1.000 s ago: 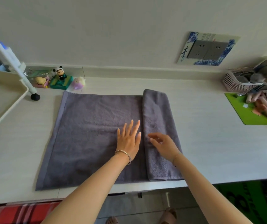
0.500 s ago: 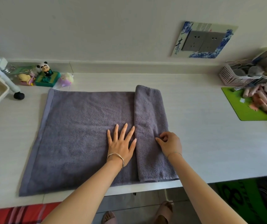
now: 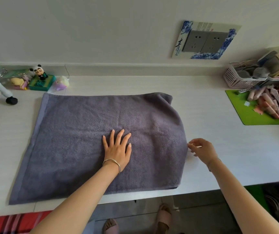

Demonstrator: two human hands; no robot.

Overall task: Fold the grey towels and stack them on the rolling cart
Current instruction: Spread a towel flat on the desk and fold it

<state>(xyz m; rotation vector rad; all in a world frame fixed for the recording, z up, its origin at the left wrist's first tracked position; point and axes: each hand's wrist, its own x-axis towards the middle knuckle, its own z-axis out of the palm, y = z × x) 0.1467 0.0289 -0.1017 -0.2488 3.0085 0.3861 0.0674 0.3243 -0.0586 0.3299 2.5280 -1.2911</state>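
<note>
Pressing grey towel (image 3: 78,141), flat left hand (image 3: 118,149); right hand (image 3: 203,149) at its edge

My left grip (image 3: 116,149) lies flat on the towel (image 3: 78,132), near its middle. The towel is spread on the bench (image 3: 208,102), its near edge close to the bench's front edge. My right grip (image 3: 203,149) is over the bench just right of the towel's right edge; I cannot tell whether it touches the cloth. Well to the left of my left grip stands the rolling cart (image 3: 0,88), one wheel on the bench. Beyond the towel's far left corner, by the wall, sits a panda figure (image 3: 39,72) among small toys. Well to the right of my right grip and farther back lies a mat (image 3: 246,117), with a basket (image 3: 233,79) behind it. A socket plate (image 3: 204,42) hangs on the wall above.
</note>
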